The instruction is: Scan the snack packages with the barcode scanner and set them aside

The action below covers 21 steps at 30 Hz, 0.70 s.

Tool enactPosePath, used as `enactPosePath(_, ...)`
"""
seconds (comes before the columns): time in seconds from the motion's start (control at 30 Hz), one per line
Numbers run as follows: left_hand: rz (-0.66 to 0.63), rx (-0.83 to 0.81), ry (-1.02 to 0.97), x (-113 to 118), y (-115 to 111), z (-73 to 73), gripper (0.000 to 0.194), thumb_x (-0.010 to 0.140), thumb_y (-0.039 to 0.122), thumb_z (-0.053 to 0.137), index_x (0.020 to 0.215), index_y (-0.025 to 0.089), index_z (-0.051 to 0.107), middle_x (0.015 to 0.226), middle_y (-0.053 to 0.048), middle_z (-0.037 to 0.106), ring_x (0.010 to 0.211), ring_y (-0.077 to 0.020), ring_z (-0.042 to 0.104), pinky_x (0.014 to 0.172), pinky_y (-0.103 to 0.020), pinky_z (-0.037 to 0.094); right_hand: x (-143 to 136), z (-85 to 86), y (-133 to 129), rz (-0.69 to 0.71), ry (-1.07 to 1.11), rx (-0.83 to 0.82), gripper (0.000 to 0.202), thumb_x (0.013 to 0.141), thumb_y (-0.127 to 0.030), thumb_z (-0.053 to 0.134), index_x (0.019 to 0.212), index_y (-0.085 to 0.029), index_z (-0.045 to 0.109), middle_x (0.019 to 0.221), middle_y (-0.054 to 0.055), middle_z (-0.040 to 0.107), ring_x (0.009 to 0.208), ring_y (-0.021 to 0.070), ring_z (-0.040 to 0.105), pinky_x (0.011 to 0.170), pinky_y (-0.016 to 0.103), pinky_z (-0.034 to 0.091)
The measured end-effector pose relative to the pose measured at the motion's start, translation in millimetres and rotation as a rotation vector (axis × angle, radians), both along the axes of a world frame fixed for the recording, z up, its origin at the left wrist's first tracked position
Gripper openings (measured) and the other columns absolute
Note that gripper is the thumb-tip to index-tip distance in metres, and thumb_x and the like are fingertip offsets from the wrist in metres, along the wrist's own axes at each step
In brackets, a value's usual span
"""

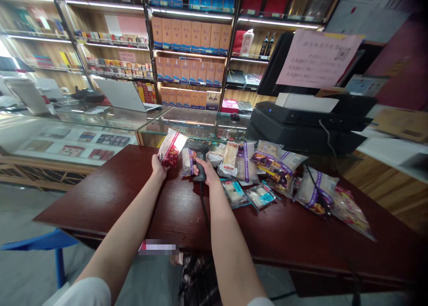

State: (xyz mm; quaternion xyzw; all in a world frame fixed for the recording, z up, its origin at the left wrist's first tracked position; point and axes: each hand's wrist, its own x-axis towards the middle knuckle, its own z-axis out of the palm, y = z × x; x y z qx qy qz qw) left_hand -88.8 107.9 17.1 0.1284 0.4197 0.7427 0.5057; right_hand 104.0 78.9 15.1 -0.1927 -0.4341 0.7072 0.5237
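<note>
My left hand (158,167) grips a red-and-white snack bag (172,148) by its lower left side, tilted just above the table. My right hand (204,170) is wrapped round the handle of a black barcode scanner (198,150), whose head is near the bag. From the scanner's grip a dark cable runs down toward the table's front edge. Behind and left of the scanner lies a small purple-banded packet (187,162), partly hidden. Just right of my right hand are a cream packet with a striped top (230,158) and two clear packs with blue labels (235,192).
Several purple-banded bags (316,190) crowd the right side of the dark red table (110,185). A black printer-like machine (310,118) and a monitor with a pink notice (317,58) stand behind them. Glass counters, a laptop (123,94) and stocked shelves lie beyond; a blue stool (43,241) is at left.
</note>
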Motion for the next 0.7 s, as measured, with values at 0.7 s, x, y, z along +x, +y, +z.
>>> enactPosePath(0.7,0.167,-0.138,2.150,10.7,-49.9,9.8,0.051,0.078,0.017,0.051,0.128,0.018,0.060,0.150,-0.016,0.042,0.147,-0.0359,0.018,0.116,-0.063,0.003,7.2,4.9,2.6,-0.008,0.067,-0.147,0.034,0.078,-0.040,0.065,0.101,-0.015,0.061,0.046,-0.009,0.045,0.040,0.0078,0.039,0.042,0.019,0.033)
